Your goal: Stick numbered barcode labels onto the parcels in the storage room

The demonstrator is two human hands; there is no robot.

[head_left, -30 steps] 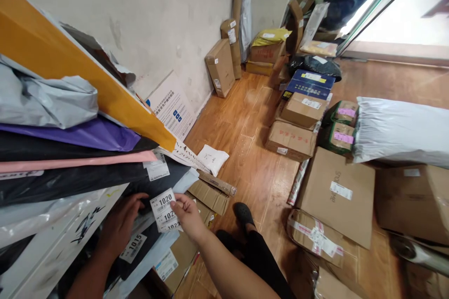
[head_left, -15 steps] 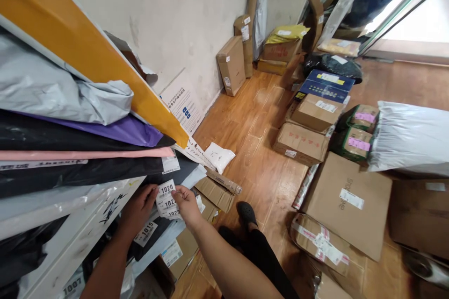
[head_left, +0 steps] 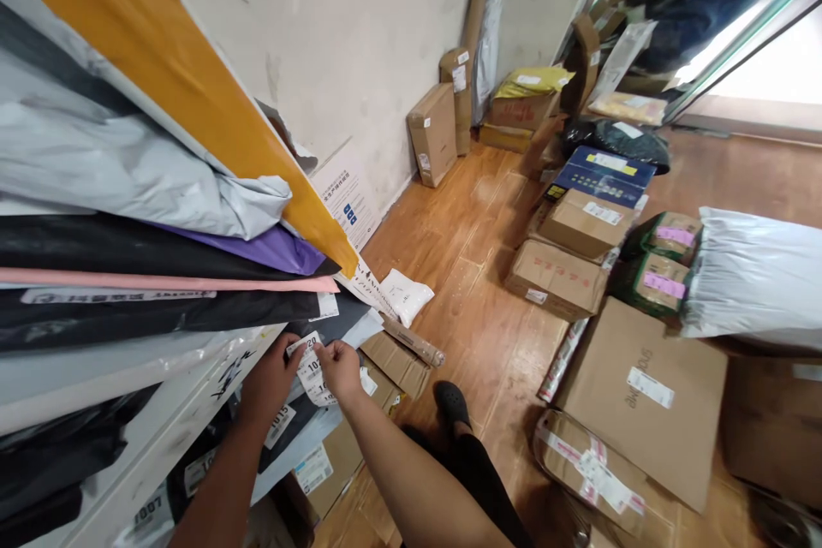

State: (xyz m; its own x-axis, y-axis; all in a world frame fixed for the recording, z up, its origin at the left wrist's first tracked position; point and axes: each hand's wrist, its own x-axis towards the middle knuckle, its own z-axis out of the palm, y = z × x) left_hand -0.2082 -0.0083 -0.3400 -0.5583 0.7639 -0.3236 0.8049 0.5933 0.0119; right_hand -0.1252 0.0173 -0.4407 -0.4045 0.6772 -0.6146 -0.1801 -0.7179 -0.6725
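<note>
Both my hands meet on a strip of white number stickers (head_left: 311, 372) at the edge of the shelf. My left hand (head_left: 273, 381) pinches the top sticker, which curls away from the strip. My right hand (head_left: 340, 370) grips the strip from the right side. Printed numbers on it start with 10; the rest is partly hidden by my fingers. Just below sits a black parcel bag with a 1015 label (head_left: 281, 425). Above the hands lies a stack of flat mailer bags (head_left: 160, 282) in black, pink, purple and grey.
An orange shelf edge (head_left: 211, 107) slants overhead. Cardboard boxes (head_left: 557, 277) and a large flat box (head_left: 642, 394) cover the wooden floor at right, with a big grey bag (head_left: 751, 278) behind. My black shoe (head_left: 451, 402) stands on the floor. A white packet (head_left: 406, 295) lies by the wall.
My left hand came up from the black bag onto the sticker strip and now peels its top sticker. The view has shifted left and closer to the shelf.
</note>
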